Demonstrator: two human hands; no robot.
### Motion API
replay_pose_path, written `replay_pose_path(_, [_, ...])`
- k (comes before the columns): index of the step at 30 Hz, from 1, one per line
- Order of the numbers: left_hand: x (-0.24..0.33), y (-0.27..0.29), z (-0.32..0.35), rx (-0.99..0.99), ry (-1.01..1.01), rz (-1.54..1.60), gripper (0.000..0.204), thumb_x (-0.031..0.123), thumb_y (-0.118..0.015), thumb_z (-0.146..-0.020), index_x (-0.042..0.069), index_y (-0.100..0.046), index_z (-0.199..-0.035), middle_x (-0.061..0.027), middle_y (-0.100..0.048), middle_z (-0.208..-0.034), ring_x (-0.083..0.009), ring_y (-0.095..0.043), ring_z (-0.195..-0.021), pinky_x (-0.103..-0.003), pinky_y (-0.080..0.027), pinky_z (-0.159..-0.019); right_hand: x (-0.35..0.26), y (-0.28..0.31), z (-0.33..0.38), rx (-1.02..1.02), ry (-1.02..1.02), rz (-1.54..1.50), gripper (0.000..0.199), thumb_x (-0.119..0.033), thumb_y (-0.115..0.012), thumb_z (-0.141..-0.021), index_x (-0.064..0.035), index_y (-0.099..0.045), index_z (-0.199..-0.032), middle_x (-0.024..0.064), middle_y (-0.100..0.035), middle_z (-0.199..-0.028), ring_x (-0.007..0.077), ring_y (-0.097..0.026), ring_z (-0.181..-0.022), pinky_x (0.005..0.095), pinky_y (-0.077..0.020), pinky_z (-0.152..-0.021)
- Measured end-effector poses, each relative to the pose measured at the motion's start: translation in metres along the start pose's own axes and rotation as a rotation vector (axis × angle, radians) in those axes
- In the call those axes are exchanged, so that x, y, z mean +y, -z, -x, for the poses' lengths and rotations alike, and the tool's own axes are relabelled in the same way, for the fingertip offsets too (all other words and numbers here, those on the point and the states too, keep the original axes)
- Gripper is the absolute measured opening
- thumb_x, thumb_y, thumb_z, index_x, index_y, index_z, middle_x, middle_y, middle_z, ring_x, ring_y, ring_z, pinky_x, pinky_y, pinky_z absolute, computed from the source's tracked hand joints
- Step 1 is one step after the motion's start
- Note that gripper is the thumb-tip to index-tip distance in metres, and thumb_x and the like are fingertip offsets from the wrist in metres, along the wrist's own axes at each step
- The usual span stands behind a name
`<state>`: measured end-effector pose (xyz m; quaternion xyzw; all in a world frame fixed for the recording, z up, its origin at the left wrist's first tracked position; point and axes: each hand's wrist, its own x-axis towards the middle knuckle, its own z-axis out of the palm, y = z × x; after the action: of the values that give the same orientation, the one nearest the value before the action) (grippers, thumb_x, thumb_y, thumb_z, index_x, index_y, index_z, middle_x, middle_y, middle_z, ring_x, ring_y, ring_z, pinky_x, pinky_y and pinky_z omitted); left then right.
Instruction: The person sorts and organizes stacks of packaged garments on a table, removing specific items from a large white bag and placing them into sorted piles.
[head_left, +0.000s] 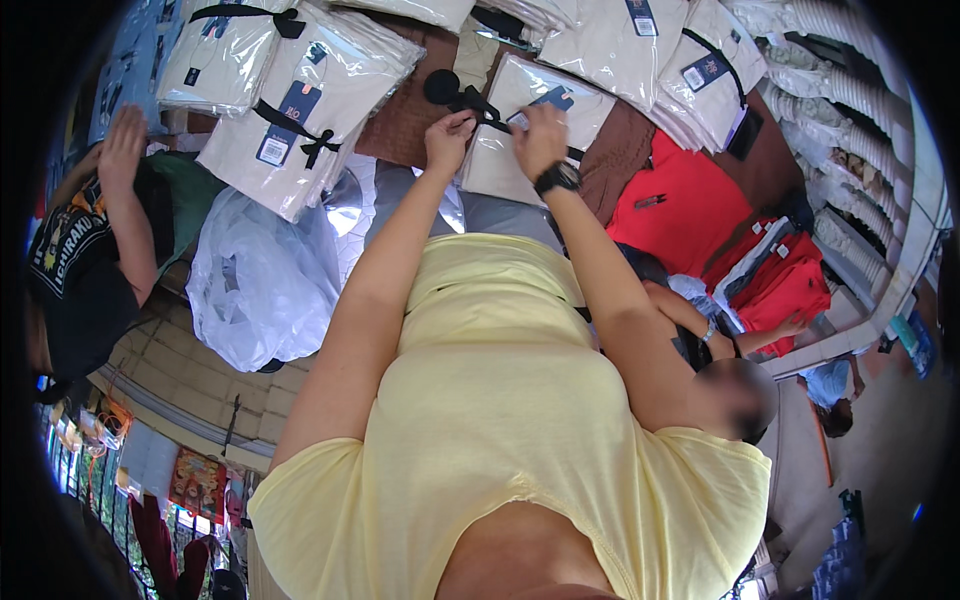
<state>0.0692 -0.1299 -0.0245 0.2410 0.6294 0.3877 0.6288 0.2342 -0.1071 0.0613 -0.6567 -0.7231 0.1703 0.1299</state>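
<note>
A flat bundle of cream garments in clear plastic (505, 160) lies right in front of me, with a dark tag on top. A black ribbon (478, 102) runs around it, its loops bunched near the bundle's left edge. My left hand (448, 138) is closed, pinching the ribbon between thumb and fingertips. Over the top of the bundle, my right hand (541, 140) has its fingers bent around the ribbon; they are slightly smeared. A black watch is on my right wrist. Just beyond my left hand lies a round black roll of ribbon (440, 87).
Tied bundles (300, 120) are stacked at the left, and more packs (620, 45) lie at the back. Red garments (675, 205) cover the right side. A clear plastic bag (260, 280) stands at left. People sit on both sides; one arm (125, 190) is close at left.
</note>
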Motion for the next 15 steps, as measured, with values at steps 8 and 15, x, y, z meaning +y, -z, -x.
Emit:
replay_pose_path(8, [-0.003,-0.012,-0.013,0.143,0.065,0.001,0.017,0.001,-0.072,-0.080,-0.004,-0.065,-0.095,-0.0113,-0.066,-0.090,-0.0142,-0.065,-0.077,-0.025,-0.054,-0.066,-0.015,-0.041,-0.035,-0.132,0.026,-0.163,0.013,-0.013,-0.065,-0.082,-0.0047,-0.059,-0.090,0.0196,-0.061,-0.084,0.0378,-0.059,-0.085,0.0443,-0.0478,-0.074])
replay_pose_path(15, [0.006,-0.018,-0.026,0.279,0.034,-0.192,0.017,0.007,-0.081,-0.067,0.002,-0.070,-0.079,-0.0095,-0.070,-0.073,-0.0155,-0.065,-0.064,-0.029,-0.052,-0.063,-0.023,-0.045,-0.018,-0.161,-0.173,-0.688,0.012,-0.009,-0.058,-0.089,-0.0009,-0.049,-0.090,0.0170,-0.060,-0.073,0.0284,-0.064,-0.068,0.0390,-0.0485,-0.063])
